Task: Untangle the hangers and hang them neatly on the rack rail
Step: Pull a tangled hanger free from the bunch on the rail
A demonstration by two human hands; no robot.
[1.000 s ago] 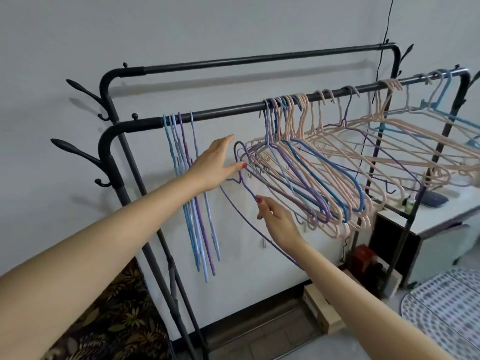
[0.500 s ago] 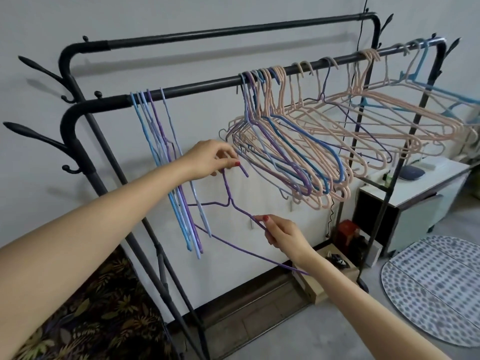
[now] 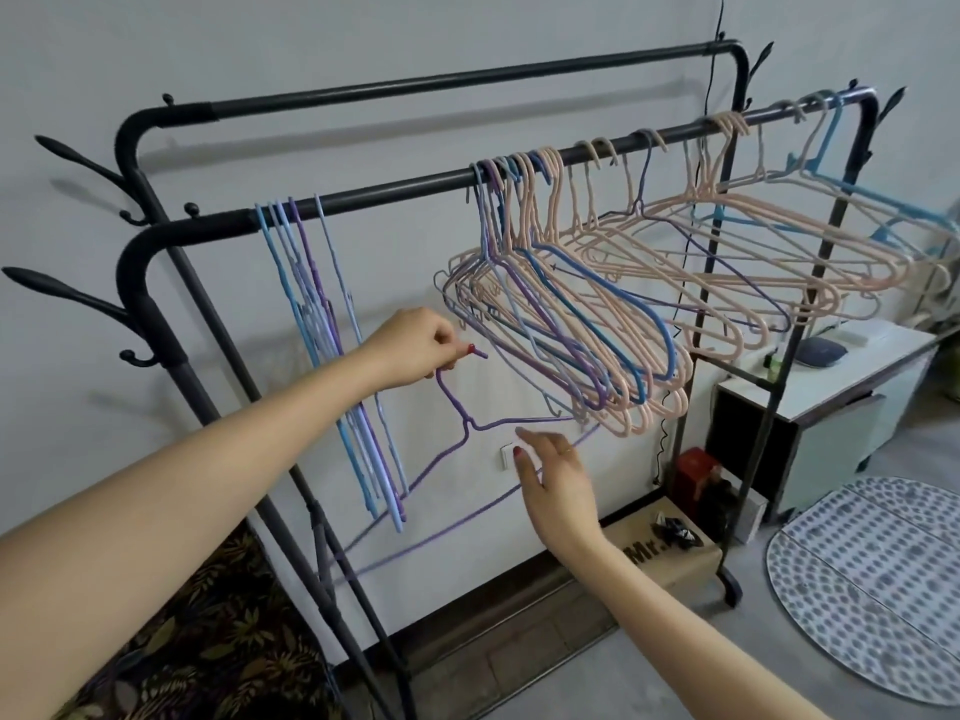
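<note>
Behind the right hand [image 3: 558, 483], purple hanger's [image 3: 457, 407] bar seems partly hidden

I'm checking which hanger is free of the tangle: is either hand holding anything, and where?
The left hand pinches the purple hanger by its hook; the right hand holds nothing.

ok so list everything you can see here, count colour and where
rack: one, black, two rails, against the wall
neat hangers: about five, blue and purple, left on the front rail
tangled hangers: many, mostly pink, some blue and purple, right on the front rail
purple hanger: one, off the rail
cabinet: one, white, right
box: one, cardboard, floor
mat: one, spotted, floor right
left hand: grips the purple hanger's hook
right hand: open, beside its lower bar
</note>
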